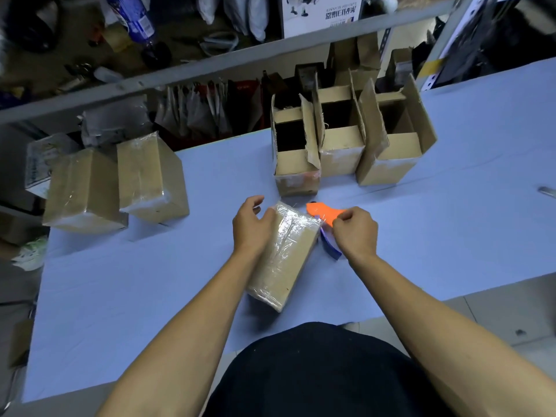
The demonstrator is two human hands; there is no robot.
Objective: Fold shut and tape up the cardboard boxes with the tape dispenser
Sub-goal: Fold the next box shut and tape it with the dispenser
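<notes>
A closed cardboard box point(285, 260), shiny with clear tape along its top, lies in front of me on the blue table point(150, 296). My left hand point(251, 227) rests flat against the box's left side, fingers partly spread. My right hand point(355, 231) grips the orange and blue tape dispenser point(320, 213), which sits at the box's far right corner. Three open boxes point(346, 139) with raised flaps stand in a row behind. Two taped boxes point(120, 185) sit at the left.
A metal shelf rail point(210, 67) crosses above the table's far edge, with bags, bottles and clutter behind it. A small metal object point(546, 191) lies at the table's right edge. The near table edge point(451, 293) runs by my torso.
</notes>
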